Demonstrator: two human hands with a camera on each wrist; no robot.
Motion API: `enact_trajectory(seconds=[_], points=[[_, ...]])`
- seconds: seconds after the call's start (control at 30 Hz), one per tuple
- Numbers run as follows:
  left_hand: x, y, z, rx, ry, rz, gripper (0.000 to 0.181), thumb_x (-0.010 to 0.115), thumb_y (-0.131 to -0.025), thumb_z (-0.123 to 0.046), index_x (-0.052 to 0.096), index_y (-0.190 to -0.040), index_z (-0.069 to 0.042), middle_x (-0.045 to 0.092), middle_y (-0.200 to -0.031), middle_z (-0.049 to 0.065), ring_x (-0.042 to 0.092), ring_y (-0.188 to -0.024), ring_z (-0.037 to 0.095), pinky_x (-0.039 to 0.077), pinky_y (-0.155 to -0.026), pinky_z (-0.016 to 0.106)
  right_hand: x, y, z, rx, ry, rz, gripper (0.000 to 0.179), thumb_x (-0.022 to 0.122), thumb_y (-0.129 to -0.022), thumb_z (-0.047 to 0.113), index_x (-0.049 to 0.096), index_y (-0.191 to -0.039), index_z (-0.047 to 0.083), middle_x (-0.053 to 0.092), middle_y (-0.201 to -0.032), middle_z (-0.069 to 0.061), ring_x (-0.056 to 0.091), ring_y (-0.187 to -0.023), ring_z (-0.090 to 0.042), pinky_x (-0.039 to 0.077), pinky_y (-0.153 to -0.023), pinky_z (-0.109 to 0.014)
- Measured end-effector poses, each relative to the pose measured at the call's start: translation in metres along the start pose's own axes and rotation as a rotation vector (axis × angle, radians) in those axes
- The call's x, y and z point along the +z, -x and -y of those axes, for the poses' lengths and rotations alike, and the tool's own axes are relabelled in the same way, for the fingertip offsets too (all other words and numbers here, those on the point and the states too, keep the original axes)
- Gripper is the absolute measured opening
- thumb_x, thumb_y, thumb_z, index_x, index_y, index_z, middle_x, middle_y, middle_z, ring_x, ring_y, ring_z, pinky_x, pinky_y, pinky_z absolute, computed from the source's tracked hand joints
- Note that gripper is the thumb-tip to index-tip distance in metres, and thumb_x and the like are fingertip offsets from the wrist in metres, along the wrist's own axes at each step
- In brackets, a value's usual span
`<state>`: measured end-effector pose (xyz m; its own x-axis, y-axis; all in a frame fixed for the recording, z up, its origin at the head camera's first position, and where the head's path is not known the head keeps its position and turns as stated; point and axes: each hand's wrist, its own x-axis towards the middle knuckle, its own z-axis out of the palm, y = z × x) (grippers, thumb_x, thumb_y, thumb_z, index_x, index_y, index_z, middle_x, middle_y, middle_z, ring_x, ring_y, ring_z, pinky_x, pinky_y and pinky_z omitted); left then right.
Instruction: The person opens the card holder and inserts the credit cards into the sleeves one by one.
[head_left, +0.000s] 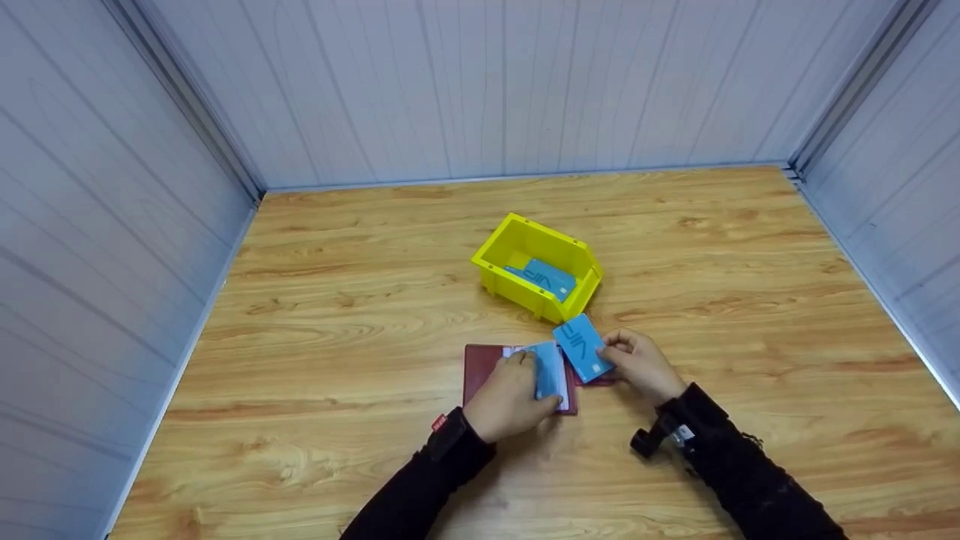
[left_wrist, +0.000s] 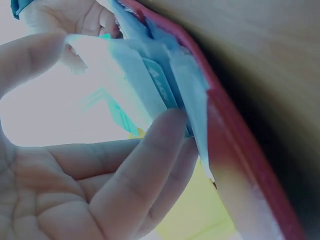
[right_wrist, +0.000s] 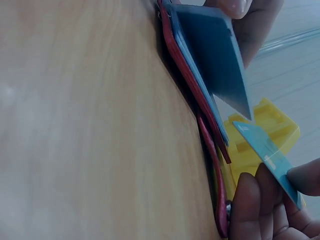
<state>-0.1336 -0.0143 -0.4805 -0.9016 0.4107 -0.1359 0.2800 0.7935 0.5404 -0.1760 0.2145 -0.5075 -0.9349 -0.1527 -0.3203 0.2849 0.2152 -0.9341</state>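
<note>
A dark red card holder (head_left: 480,367) lies opened out on the table, with clear plastic sleeves and a blue card inside. My left hand (head_left: 506,394) spans it; in the left wrist view the thumb and fingertips grip a raised clear sleeve page (left_wrist: 135,75) at its edges. Between the thumb and fingers of my right hand (head_left: 643,364) is a light blue VIP card (head_left: 577,345), pinched by one end and tilted over the holder's right side. In the right wrist view the card's free end (right_wrist: 250,131) points toward the lifted page (right_wrist: 215,55).
Just behind the holder stands a yellow bin (head_left: 517,289) with several more blue VIP cards (head_left: 551,277) in it. The wood-grain table (head_left: 337,300) is bounded by pale panel walls (head_left: 480,90) at the back and both sides.
</note>
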Motion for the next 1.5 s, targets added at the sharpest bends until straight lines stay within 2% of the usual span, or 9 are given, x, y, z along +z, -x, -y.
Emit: enact_trajectory(seconds=[0.13, 0.23, 0.37, 0.57, 0.73, 0.83, 1.03, 1.23, 1.5], points=[[-0.006, 0.002, 0.001, -0.033, 0.122, 0.041, 0.074, 0.062, -0.092, -0.033, 0.035, -0.146, 0.009, 0.046, -0.147, 0.024, 0.052, -0.13, 0.023, 0.042, -0.11, 0.04, 0.0, 0.0, 0.001, -0.006, 0.026, 0.001, 0.016, 0.055, -0.095, 0.008, 0.054, -0.107, -0.002, 0.058, -0.081, 0.004, 0.058, -0.074, -0.005, 0.051, -0.065, -0.02], [-0.013, 0.003, 0.004, -0.078, 0.207, 0.087, 0.074, 0.061, -0.091, -0.029, 0.032, -0.15, 0.004, 0.056, -0.138, 0.019, 0.061, -0.106, 0.016, 0.053, -0.091, 0.034, 0.0, 0.0, 0.002, -0.012, 0.048, -0.001, 0.018, 0.057, -0.095, 0.009, 0.054, -0.108, -0.003, 0.059, -0.081, 0.004, 0.056, -0.074, -0.004, 0.049, -0.064, -0.019], [-0.022, 0.006, 0.011, -0.104, 0.244, 0.113, 0.076, 0.063, -0.087, -0.024, 0.03, -0.152, -0.001, 0.062, -0.127, 0.015, 0.056, -0.08, 0.015, 0.047, -0.068, 0.028, -0.001, 0.001, 0.003, -0.01, 0.064, 0.006, 0.019, 0.057, -0.095, 0.011, 0.054, -0.108, -0.002, 0.06, -0.082, 0.004, 0.059, -0.07, -0.006, 0.046, -0.057, -0.02], [-0.035, 0.013, 0.027, -0.092, 0.339, 0.069, 0.08, 0.062, -0.085, -0.017, 0.024, -0.153, 0.0, 0.056, -0.138, 0.02, 0.059, -0.103, 0.019, 0.051, -0.092, 0.035, -0.002, 0.003, 0.003, 0.0, 0.092, 0.007, 0.023, 0.058, -0.096, 0.013, 0.055, -0.112, -0.003, 0.061, -0.082, 0.004, 0.059, -0.067, -0.007, 0.043, -0.053, -0.021], [-0.04, 0.012, 0.044, -0.092, 0.493, 0.014, 0.082, 0.06, -0.084, -0.01, 0.019, -0.153, 0.004, 0.06, -0.129, 0.022, 0.064, -0.1, 0.023, 0.057, -0.08, 0.034, -0.002, 0.002, 0.003, 0.004, 0.112, 0.009, 0.027, 0.059, -0.095, 0.014, 0.055, -0.115, -0.004, 0.061, -0.081, 0.004, 0.057, -0.067, -0.006, 0.041, -0.052, -0.021], [-0.039, 0.011, 0.053, -0.111, 0.512, -0.025, 0.076, 0.061, -0.086, -0.008, 0.023, -0.151, 0.007, 0.064, -0.113, 0.016, 0.063, -0.088, 0.02, 0.056, -0.072, 0.032, 0.0, 0.0, 0.002, 0.007, 0.108, 0.006, 0.027, 0.06, -0.094, 0.012, 0.056, -0.114, -0.004, 0.061, -0.08, 0.004, 0.056, -0.066, -0.007, 0.044, -0.054, -0.021], [-0.034, 0.012, 0.065, -0.138, 0.433, -0.121, 0.058, 0.06, -0.088, -0.003, 0.039, -0.14, 0.01, 0.059, -0.089, 0.006, 0.058, -0.079, 0.016, 0.053, -0.073, 0.031, 0.004, -0.001, 0.003, -0.018, 0.106, 0.024, 0.026, 0.06, -0.093, 0.009, 0.056, -0.113, -0.007, 0.061, -0.082, 0.002, 0.058, -0.071, -0.007, 0.052, -0.064, -0.021], [-0.03, 0.013, 0.073, -0.161, 0.488, -0.097, 0.045, 0.059, -0.088, 0.001, 0.045, -0.13, 0.011, 0.058, -0.083, 0.007, 0.059, -0.063, 0.013, 0.055, -0.061, 0.028, 0.014, -0.001, 0.011, -0.021, 0.059, 0.109, 0.026, 0.062, -0.091, 0.007, 0.054, -0.112, -0.007, 0.06, -0.077, 0.002, 0.062, -0.07, -0.008, 0.057, -0.067, -0.024], [-0.032, 0.011, 0.077, -0.208, 0.509, -0.061, 0.029, 0.059, -0.09, 0.001, 0.051, -0.117, 0.006, 0.057, -0.082, 0.006, 0.06, -0.063, 0.013, 0.053, -0.06, 0.026, 0.035, -0.007, 0.016, -0.045, 0.015, 0.232, 0.029, 0.064, -0.087, 0.003, 0.051, -0.111, -0.007, 0.06, -0.075, 0.001, 0.063, -0.068, -0.009, 0.058, -0.067, -0.025]])
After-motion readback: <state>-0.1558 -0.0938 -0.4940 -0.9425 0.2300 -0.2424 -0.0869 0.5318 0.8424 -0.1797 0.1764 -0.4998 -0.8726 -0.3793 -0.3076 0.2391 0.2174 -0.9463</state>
